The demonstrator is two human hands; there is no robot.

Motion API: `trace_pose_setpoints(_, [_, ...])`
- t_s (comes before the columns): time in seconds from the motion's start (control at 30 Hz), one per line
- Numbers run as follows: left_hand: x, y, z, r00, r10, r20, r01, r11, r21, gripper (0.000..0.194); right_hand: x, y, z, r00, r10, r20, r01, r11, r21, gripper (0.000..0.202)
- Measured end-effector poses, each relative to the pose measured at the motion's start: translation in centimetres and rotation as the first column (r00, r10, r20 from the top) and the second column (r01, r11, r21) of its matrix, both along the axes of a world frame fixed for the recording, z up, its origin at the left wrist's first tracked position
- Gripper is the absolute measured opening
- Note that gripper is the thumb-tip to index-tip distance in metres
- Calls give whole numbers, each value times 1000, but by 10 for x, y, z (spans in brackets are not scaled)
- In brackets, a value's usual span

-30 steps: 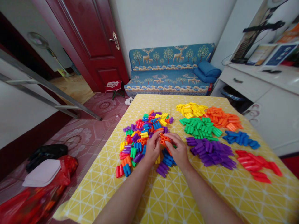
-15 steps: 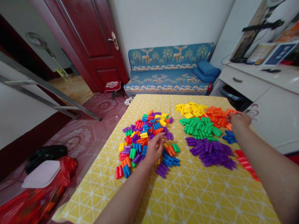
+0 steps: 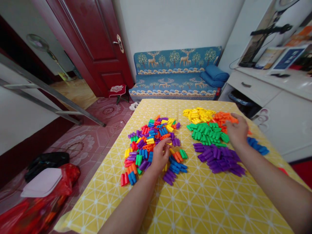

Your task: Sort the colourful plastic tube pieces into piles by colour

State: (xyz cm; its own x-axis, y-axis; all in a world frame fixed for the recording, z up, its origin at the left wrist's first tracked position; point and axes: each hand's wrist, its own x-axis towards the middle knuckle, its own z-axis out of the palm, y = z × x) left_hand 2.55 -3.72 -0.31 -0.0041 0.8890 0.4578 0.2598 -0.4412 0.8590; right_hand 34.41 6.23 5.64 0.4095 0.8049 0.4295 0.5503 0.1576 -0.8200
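A mixed heap of small plastic tube-shaped toy pieces (image 3: 148, 146) in several colours lies on the left of the table. Over its right part rests my left hand (image 3: 161, 154), fingers loosely bent and apart, with no piece visible in it. My right hand (image 3: 237, 130) reaches to the orange pieces (image 3: 221, 117), thumb and fingers spread around some at the pile's right edge. Next to these lie piles of yellow pieces (image 3: 198, 114), green pieces (image 3: 206, 134) and purple pieces (image 3: 218, 159). Blue pieces (image 3: 257, 146) lie beyond my right wrist; my forearm hides most of the red pieces (image 3: 283, 170).
A yellow patterned cloth (image 3: 190, 208) covers the table. Behind stands a blue sofa (image 3: 170, 83), with a white cabinet (image 3: 273, 100) to the right. On the left are a metal ladder (image 3: 73, 104), a small stool (image 3: 118, 90) and bags (image 3: 70, 178) on the floor.
My right hand has moved left and inward over the orange pieces, its fingers now spread more. More of the blue pile shows, less of the red. My left hand stays almost still.
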Motion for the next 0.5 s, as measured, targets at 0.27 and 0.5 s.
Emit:
trace_pose_setpoints(0.27, [-3, 0, 6, 985, 137, -101, -117, 977, 181, 34, -116, -93, -24, 499, 825, 265, -777, 561, -285, 42])
trace_pose_setpoints(0.5, [-4, 4, 2, 853, 235, -466, -167, 969, 184, 46, -154, -94, -58, 660, 716, 227, -662, 697, -274, 41])
